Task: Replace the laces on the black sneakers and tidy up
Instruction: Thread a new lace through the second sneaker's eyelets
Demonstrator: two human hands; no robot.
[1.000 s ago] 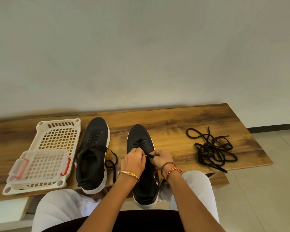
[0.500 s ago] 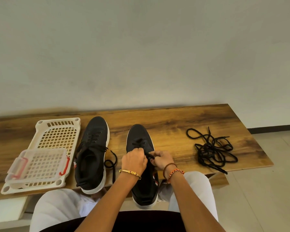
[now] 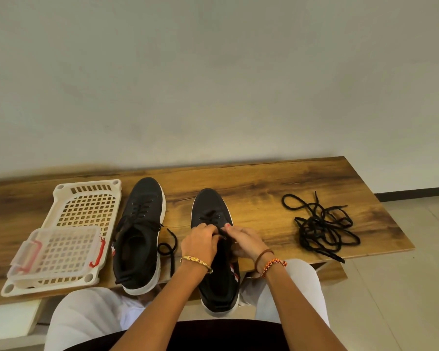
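Centrally, low in the frame, the right sneaker (image 3: 214,249) is laid toe-away, its long axis running up-frame. A lace (image 3: 222,233) is pinched over its eyelets by left hand (image 3: 200,243) and right hand (image 3: 243,240), both equally near.

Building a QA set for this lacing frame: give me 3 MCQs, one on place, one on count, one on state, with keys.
1. Where does the loose lace pile lie?
A. in the white tray
B. on the bench, right of both sneakers
C. on the floor

2. How many black sneakers are on the bench?
A. one
B. two
C. three

3. What are the hands doing?
A. resting flat on the bench
B. lifting the tray
C. pinching a lace over the right sneaker

Key: 1 B, the pile sits on bare wood at the right end. 2 B, the left sneaker and the right one. 3 C, the left hand and right hand meet on the lace at the eyelets.
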